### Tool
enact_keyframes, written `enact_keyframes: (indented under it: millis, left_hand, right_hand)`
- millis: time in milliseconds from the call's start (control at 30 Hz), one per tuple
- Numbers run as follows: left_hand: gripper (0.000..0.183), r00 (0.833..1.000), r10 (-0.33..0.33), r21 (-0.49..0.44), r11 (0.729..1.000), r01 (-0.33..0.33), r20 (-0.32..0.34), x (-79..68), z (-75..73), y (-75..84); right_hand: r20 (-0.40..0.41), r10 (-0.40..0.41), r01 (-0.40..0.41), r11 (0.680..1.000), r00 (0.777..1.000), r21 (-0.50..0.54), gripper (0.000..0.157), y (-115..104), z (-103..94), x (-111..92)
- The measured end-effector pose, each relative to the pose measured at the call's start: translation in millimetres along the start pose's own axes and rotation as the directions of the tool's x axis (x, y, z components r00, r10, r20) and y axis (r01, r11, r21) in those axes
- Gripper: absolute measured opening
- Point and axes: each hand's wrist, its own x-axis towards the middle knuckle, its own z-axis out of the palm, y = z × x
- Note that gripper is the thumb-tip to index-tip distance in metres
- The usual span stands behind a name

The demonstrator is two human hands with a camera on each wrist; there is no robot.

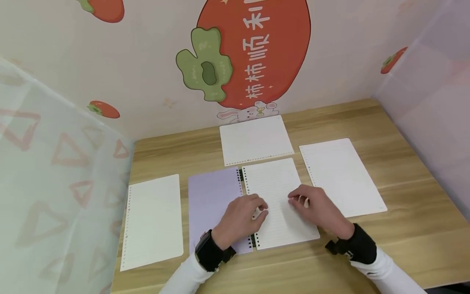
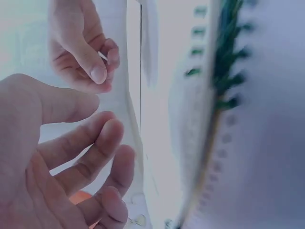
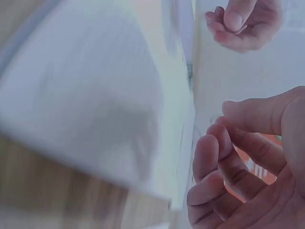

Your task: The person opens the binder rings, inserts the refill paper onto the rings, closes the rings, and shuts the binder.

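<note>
An open loose-leaf notebook lies on the table in the head view, its purple cover to the left and lined paper to the right. Dark green binding strips show along its middle beside rows of punched holes. Over the notebook's middle hovers my left hand, fingers loosely bent and holding nothing. My right hand is above the right edge of the lined paper, also bent and empty. In the left wrist view, thumb and fingertips of the left hand are apart. The right wrist view shows the right hand similarly.
Punched white paper lies around the notebook: a sheet at the left, one behind it and one at the right. The wooden table meets a printed backdrop behind and hanging sheets on both sides.
</note>
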Motion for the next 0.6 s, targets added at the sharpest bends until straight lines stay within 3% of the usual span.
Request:
enact_keyframes:
  millis: [300, 467, 600]
  left_hand:
    - [0.030, 0.981, 0.161, 0.104, 0.980, -0.172, 0.108, 60.8, 16.5, 17.9]
    - [0.035, 0.965, 0.197, 0.175, 0.958, -0.227, 0.174, 75.8, 35.6, 34.4]
    - [0.045, 0.942, 0.228, 0.233, 0.930, -0.286, 0.246, 80.5, 53.6, 49.6]
  right_hand:
    - [-0.161, 0.056, -0.076, 0.990, 0.985, -0.119, 0.022, 50, -45.3, 1]
    - [-0.233, 0.115, -0.151, 0.978, 0.966, -0.142, 0.031, 73, -60.3, -4]
    - [-0.262, 0.166, -0.208, 0.968, 0.951, -0.141, 0.041, 89, -67.9, -9]
